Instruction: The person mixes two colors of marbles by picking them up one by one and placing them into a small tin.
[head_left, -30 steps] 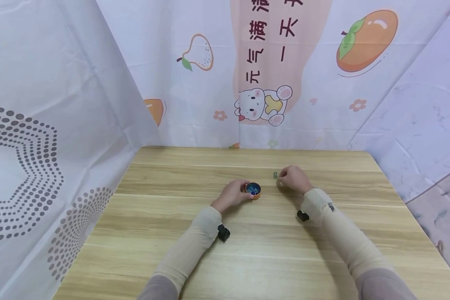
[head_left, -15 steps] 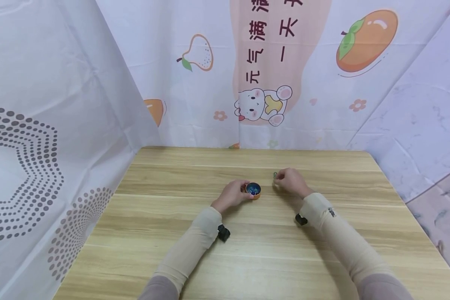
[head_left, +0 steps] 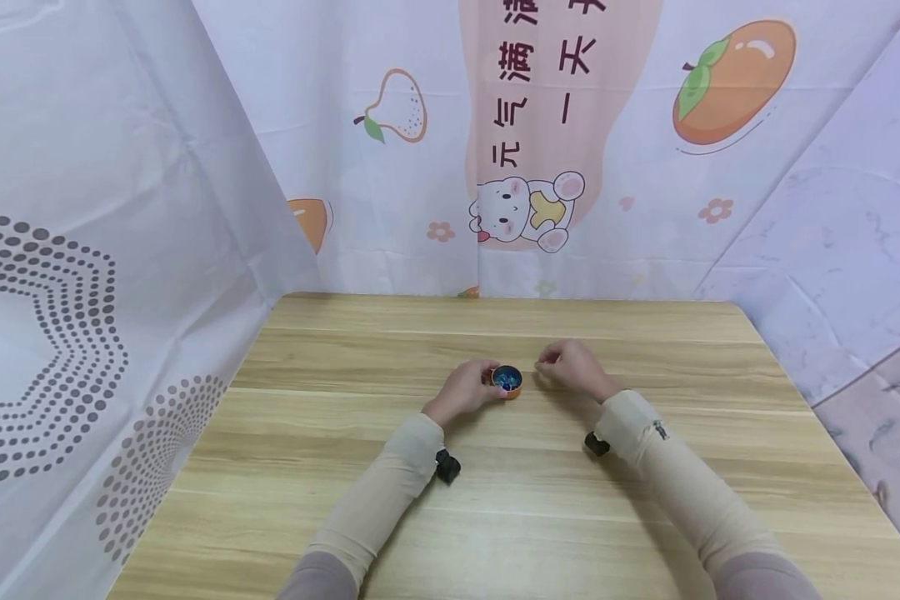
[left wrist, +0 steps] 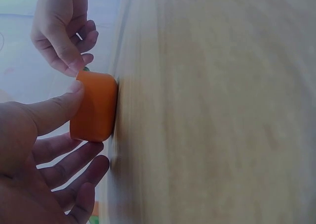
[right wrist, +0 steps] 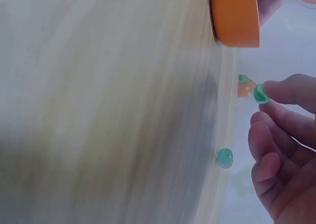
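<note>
My left hand (head_left: 467, 387) holds a small round orange bowl (left wrist: 96, 108) on the table, thumb at its rim and fingertips against its side. Blue pieces, too small to tell apart, show inside the bowl in the head view. Just to the right of the bowl, my right hand (head_left: 576, 368) pinches a green marble (right wrist: 261, 93) between thumb and forefinger, raised off the table. A second green marble (right wrist: 224, 157) lies on the tabletop beneath the right hand; in the head view I cannot make it out.
The light wooden table (head_left: 375, 325) runs back to a printed curtain (head_left: 397, 192) along its far edge. Another pale cloth (head_left: 157, 208) hangs at the left. A small black camera sits on each wrist, the left one (head_left: 447, 466) close to the tabletop.
My right hand has taken up one green marble and moved left with it toward the bowl. The left hand and bowl have stayed in place.
</note>
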`<action>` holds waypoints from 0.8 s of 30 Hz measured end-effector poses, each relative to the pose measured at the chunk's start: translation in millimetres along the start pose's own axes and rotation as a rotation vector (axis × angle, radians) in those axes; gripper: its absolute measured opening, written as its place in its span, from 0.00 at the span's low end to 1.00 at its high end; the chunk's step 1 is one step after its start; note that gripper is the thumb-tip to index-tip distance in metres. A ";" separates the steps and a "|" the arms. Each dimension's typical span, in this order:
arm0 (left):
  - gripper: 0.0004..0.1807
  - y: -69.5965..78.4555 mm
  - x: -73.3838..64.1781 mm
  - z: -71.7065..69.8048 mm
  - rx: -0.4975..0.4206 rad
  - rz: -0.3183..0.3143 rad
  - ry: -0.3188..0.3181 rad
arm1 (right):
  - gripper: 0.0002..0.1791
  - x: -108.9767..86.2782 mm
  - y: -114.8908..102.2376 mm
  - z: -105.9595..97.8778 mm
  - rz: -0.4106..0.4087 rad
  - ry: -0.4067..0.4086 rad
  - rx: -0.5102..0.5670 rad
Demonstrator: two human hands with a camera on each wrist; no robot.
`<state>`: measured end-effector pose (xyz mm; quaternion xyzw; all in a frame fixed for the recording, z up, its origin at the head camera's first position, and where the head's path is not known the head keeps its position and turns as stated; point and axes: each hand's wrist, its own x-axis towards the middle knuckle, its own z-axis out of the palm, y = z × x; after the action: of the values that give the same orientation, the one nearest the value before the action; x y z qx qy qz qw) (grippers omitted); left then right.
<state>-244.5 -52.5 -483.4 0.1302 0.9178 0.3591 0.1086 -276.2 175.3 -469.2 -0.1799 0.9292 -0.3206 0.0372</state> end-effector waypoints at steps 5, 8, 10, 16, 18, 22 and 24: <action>0.27 0.1 0.3 -0.3 -0.010 -0.009 -0.004 | 0.07 -0.7 -5.4 2.1 -0.011 -0.005 0.036; 0.27 0.4 0.1 -0.6 -0.014 -0.012 -0.006 | 0.07 -1.4 -8.8 2.5 -0.017 -0.012 0.037; 0.27 0.6 -0.1 -0.8 -0.013 -0.011 -0.007 | 0.07 -1.9 -10.7 2.8 -0.018 -0.019 0.037; 0.26 1.3 -0.3 -0.9 -0.008 -0.003 0.002 | 0.06 -3.0 -15.0 4.5 -0.034 -0.043 0.045; 0.26 1.2 0.0 -0.6 -0.004 0.002 0.003 | 0.06 -3.5 -15.5 5.6 -0.044 -0.045 0.045; 0.25 0.8 0.3 0.3 -0.002 0.010 0.003 | 0.05 -4.7 -16.9 7.2 -0.077 -0.047 0.038; 0.25 0.7 0.3 0.4 0.000 0.013 0.003 | 0.05 -4.6 -18.1 7.7 -0.096 -0.050 0.031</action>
<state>-244.5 -51.6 -483.3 0.1357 0.9171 0.3599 0.1047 -264.8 159.3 -464.5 -0.2313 0.9132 -0.3320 0.0477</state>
